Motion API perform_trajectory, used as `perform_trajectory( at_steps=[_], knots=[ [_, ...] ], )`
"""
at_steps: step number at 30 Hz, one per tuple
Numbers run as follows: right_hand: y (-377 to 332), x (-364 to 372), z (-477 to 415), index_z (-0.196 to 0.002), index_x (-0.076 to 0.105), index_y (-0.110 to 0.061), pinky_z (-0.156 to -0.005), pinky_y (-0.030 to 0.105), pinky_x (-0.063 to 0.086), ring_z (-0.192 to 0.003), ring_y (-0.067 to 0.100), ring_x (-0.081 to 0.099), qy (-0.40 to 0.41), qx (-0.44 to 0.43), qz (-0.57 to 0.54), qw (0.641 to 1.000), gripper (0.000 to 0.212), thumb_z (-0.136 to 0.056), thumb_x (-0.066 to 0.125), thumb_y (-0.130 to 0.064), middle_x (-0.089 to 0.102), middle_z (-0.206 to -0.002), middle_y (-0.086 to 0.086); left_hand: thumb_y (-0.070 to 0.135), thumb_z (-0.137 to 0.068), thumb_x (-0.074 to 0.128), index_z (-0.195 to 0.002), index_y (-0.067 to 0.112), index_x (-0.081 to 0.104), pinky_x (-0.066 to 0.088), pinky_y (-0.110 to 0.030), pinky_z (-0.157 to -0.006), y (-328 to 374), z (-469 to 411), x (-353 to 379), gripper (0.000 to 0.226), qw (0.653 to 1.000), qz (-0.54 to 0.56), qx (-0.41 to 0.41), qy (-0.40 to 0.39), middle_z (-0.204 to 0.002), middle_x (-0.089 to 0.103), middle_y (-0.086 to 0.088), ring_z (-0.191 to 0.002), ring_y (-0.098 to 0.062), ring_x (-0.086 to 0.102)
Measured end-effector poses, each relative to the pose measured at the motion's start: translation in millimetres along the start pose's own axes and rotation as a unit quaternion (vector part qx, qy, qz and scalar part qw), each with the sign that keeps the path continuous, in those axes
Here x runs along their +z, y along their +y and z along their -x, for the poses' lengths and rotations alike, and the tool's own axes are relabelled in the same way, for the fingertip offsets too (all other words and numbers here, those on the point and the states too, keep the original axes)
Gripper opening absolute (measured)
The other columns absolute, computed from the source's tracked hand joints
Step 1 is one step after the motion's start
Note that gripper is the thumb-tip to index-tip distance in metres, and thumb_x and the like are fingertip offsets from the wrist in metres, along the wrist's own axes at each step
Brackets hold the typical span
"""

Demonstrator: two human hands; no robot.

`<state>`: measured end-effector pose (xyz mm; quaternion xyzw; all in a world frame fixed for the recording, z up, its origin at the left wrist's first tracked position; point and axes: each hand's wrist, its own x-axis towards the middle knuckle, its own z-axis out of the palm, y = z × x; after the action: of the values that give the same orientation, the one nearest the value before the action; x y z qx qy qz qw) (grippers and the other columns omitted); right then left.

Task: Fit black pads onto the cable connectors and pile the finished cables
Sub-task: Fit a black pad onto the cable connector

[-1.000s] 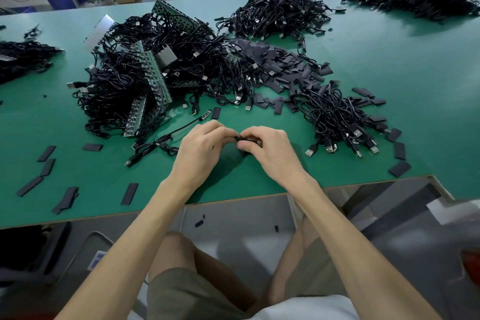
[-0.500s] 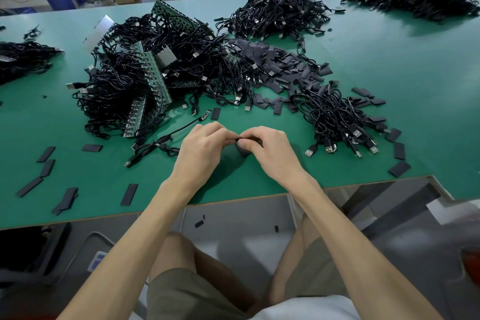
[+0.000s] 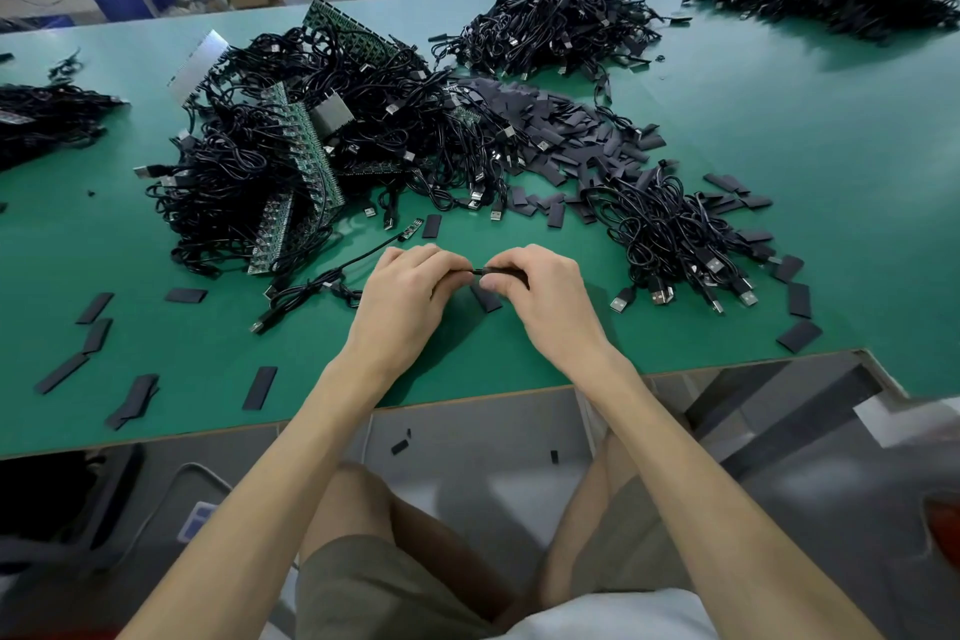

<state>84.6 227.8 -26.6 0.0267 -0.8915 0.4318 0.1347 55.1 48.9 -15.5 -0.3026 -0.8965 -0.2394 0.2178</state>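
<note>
**A:** Where are the hands?

**B:** Both meet low over the green tabletop (image 3: 727, 130), near its front edge. The left hand (image 3: 402, 294) curls its fingers (image 3: 441, 270) round a thin black cable (image 3: 317, 288), which trails left across the tabletop. The right hand (image 3: 543, 299) pinches the cable's black end (image 3: 501, 270); pad or bare connector, I cannot tell.

**A:** And the other parts?

**B:** One black pad (image 3: 487, 299) lies flat on the tabletop between the two hands. A pile of cables (image 3: 670, 234) sits near the right hand, metal plugs facing the front edge; loose pads (image 3: 561, 130) are heaped behind it
</note>
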Motion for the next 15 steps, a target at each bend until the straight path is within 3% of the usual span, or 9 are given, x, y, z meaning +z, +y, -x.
perform_trajectory(
  at_steps=[10,15],
  knots=[
    [-0.7,3.1,1.8,-0.112,0.075,-0.012,-0.086,0.032,0.048,-0.096,0.019,0.061,-0.004,-0.024,0.028,0.999,0.021,-0.097,0.068,-0.025,0.067,-0.101,0.003,0.016,-0.097,0.067,-0.101,0.011,0.074,0.042,-0.036,-0.083,1.8,0.4,0.8,0.01,1.0,-0.009,0.012,0.0,-0.093,0.072,-0.001,-0.083,-0.024,0.065],
    [-0.9,2.4,1.4,-0.112,0.073,-0.015,-0.088,0.024,0.05,-0.098,0.011,0.064,0.023,-0.028,-0.021,0.999,0.021,-0.093,0.074,-0.023,0.07,-0.105,-0.002,0.017,-0.099,0.064,-0.108,0.01,0.074,0.043,-0.037,-0.081,1.4,0.2,-0.5,0.015,1.0,-0.001,0.015,-0.007,-0.093,0.07,-0.003,-0.08,-0.027,0.062]
  ],
)
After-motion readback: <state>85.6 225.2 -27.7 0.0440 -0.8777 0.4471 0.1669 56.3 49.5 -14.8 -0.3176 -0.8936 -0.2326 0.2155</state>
